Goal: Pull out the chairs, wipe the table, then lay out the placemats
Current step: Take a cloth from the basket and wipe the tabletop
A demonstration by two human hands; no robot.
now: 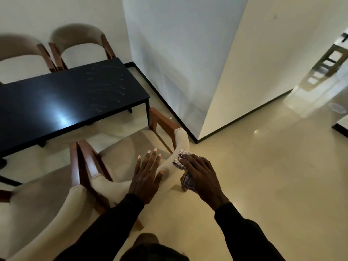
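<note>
Two hands in black sleeves reach down to the cream backrest (181, 140) of the nearest chair (120, 151); the left hand (146, 178) lies flat on the top of the backrest, fingers straight and spread, its grip fully open and holding nothing; the right hand (201, 176) sits just beside it on the same backrest, its grip curled over a checked cloth (186, 182) that is bunched under the palm and shows past the fingertips and below the hand. This chair has brown wooden arms and faces the black bench (66, 95); its seat lies clear of the bench's near edge. A second chair (37, 204) of the same kind stands just to its left, their wooden arms nearly touching. Two more chairs (82, 44) stand on the far side of the bench, against the white wall, somewhat blurred. The bench top is glossy, with a patch of reflected light near the middle and faint curved streaks (107, 89) towards its right end. Pale glossy tile floor (263, 185) runs off to the right, past a white wall corner (188, 53) with a dark skirting.
</note>
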